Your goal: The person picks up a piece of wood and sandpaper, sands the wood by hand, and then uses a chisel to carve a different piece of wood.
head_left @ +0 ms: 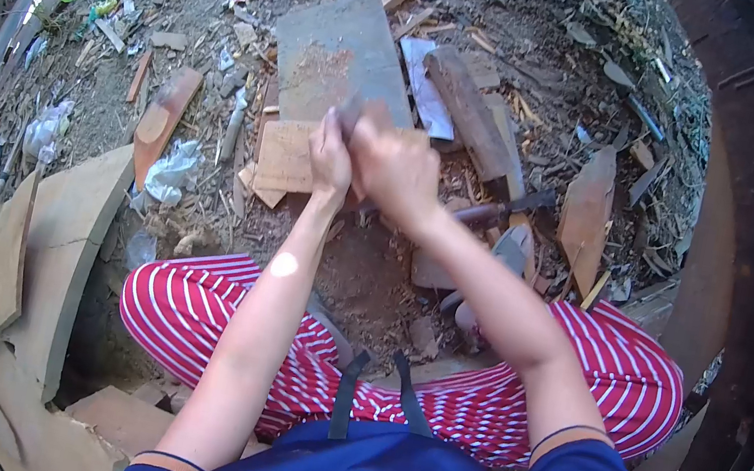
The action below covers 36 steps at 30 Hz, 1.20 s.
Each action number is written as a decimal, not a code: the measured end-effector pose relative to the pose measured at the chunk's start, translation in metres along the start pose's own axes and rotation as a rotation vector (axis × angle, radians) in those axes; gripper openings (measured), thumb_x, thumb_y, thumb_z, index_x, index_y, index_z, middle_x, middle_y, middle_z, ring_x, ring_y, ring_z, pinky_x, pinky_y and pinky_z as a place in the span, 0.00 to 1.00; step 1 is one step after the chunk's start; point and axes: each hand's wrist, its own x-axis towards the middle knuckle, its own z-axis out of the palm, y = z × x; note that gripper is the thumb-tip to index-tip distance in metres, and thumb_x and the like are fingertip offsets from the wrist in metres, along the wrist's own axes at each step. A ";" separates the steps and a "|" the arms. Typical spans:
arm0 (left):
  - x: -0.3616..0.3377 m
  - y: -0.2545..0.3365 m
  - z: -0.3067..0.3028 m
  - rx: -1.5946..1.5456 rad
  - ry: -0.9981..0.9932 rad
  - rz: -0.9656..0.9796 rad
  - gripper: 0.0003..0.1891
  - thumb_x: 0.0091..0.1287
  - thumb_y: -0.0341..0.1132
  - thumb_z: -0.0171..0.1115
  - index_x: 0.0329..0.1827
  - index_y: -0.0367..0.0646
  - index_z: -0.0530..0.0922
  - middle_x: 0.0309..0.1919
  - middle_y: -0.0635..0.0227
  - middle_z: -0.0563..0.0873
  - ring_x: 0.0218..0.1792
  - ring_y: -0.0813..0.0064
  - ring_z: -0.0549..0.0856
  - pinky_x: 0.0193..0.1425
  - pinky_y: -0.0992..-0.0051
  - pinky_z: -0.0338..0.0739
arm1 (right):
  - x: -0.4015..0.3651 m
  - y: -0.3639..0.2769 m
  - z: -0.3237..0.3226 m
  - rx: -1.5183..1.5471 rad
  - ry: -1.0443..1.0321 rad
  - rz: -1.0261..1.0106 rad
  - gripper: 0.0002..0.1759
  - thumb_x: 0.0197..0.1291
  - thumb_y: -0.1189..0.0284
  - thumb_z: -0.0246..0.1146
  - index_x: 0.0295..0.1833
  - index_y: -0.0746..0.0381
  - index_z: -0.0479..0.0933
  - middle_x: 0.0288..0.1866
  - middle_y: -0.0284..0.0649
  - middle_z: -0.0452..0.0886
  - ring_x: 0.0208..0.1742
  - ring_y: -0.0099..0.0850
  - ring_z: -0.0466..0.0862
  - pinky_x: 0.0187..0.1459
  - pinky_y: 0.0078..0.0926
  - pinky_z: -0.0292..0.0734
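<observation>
My left hand [331, 161] and my right hand [397, 164] are close together in front of me, both with fingers curled. A small dark grey piece [349, 116] shows between them; blur hides what it is. Beneath and beyond the hands lies a flat grey slab [342, 33] with a reddish-brown stain. A light wooden board [284, 156] sits at its near edge, beside my left hand. To the right of my right hand, a dark tool with a handle [485, 213] lies on the ground, its head partly visible.
A thick wood billet [466, 112] and a pale sheet [427, 89] lie right of the slab. Pointed wood [586, 217] stands farther right. At left are a wooden block [164, 119], crumpled plastic [172, 171] and large curved boards [64, 246]. Wood scraps litter the dirt.
</observation>
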 end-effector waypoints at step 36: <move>-0.007 -0.002 0.000 0.194 0.140 0.044 0.25 0.80 0.40 0.35 0.56 0.29 0.78 0.51 0.55 0.84 0.56 0.67 0.80 0.65 0.70 0.70 | 0.007 -0.006 -0.005 0.015 -0.031 -0.037 0.08 0.64 0.64 0.54 0.39 0.57 0.73 0.21 0.49 0.82 0.24 0.47 0.86 0.23 0.48 0.78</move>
